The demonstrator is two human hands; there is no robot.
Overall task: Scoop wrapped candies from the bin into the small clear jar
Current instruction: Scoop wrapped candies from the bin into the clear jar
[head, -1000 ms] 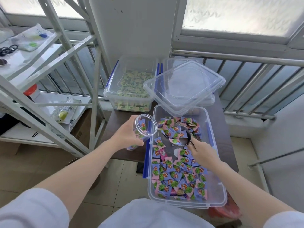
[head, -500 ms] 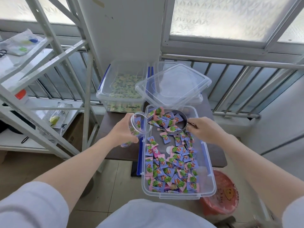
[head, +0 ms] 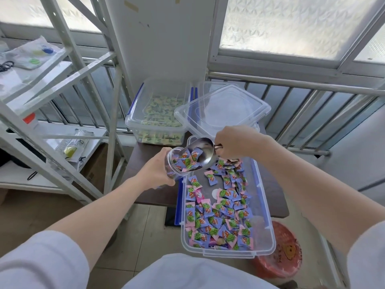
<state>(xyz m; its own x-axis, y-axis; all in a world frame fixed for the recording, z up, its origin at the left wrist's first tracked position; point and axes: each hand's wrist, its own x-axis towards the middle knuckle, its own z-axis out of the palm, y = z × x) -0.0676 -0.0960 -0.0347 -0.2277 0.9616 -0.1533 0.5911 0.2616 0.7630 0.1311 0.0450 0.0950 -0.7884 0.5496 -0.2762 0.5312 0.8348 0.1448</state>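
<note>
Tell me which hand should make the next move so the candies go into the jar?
Probably the right hand: it holds the metal scoop, tilted at the jar mouth. The left hand only steadies the jar.

Left hand curled in a grip; right hand fisted, raised, tipping leftward.
</note>
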